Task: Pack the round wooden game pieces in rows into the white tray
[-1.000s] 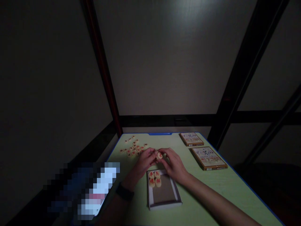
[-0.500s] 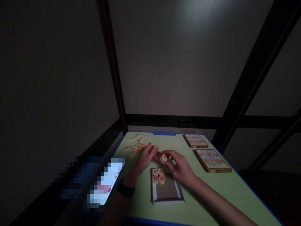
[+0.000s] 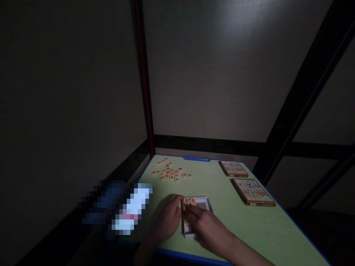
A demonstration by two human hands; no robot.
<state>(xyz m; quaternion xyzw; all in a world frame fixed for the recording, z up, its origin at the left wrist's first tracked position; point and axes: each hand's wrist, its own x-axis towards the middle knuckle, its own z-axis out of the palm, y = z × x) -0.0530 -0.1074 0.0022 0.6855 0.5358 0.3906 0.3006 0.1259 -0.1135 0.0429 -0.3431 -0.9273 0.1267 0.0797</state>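
While left hand [image 3: 170, 218] rests against box [image 3: 208, 205], likely steadying it, right hand [image 3: 208, 227] partly covers pieces [image 3: 192, 201]; can't tell either grip.

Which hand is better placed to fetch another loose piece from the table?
Probably the left hand: it is at the left edge of the open box, nearer the loose pieces. The right hand reaches into the box, over the boxed pieces.

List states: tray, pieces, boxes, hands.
Tray: open, partly filled
Tray pieces: two clearly face-up, others partly hidden
Loose pieces: scattered, some clustered
Near box: closed, lying flat
Far box: closed, lying flat
Left hand: at tray's left edge
Right hand: over tray, grip hidden
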